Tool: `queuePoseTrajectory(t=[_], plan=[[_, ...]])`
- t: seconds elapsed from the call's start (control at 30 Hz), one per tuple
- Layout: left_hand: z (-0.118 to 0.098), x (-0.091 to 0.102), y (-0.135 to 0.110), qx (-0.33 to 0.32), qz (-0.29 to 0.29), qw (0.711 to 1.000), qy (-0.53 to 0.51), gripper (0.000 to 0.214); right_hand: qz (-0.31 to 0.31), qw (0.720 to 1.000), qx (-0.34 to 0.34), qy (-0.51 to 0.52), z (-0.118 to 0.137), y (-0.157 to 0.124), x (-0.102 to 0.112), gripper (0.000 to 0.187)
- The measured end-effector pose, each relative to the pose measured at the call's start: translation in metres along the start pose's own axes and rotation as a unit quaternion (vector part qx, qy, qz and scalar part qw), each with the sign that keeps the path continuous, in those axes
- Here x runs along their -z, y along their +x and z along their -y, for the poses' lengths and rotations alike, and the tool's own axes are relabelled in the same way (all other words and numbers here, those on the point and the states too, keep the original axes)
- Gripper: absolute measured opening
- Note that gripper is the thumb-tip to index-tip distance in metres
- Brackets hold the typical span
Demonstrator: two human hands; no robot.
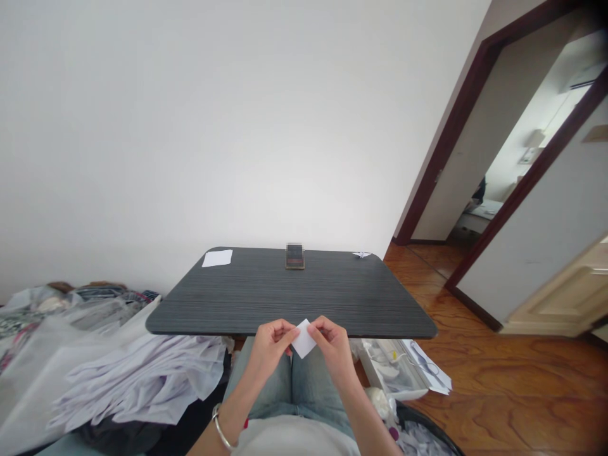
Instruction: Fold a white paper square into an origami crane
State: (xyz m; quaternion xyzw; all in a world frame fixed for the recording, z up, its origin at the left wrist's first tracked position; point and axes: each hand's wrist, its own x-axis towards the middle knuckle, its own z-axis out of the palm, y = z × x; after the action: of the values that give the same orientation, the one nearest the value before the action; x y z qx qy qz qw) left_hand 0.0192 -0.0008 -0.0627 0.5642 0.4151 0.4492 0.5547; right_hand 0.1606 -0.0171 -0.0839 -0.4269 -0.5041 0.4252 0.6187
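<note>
A small white paper square (304,340), held cornerwise at the near edge of the table (285,294), could crease askew or tear under uneven pulling. The left hand (270,342), nearly closed, pinches its left corner between thumb and fingers; the right hand (334,342) similarly pinches the opposite corner.

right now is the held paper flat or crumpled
Flat: the paper shows straight edges and a smooth face; whether it's folded, cannot tell.
</note>
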Motion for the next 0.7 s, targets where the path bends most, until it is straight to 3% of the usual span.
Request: queuePoseTrajectory(t=[0.37, 0.47, 0.7], plan=[[0.005, -0.001, -0.003, -0.01, 0.03, 0.998, 0.055, 0.022, -0.009, 0.999, -0.028, 0.025, -0.006, 0.001, -0.001, 0.027], [0.004, -0.002, -0.003, -0.017, 0.009, 0.998, 0.061, 0.022, -0.013, 0.999, -0.03, 0.003, -0.009, 0.002, 0.001, 0.028], [0.003, 0.007, 0.001, -0.045, -0.068, 0.997, 0.018, 0.023, 0.049, 0.998, -0.039, 0.011, -0.01, 0.005, 0.004, 0.023]])
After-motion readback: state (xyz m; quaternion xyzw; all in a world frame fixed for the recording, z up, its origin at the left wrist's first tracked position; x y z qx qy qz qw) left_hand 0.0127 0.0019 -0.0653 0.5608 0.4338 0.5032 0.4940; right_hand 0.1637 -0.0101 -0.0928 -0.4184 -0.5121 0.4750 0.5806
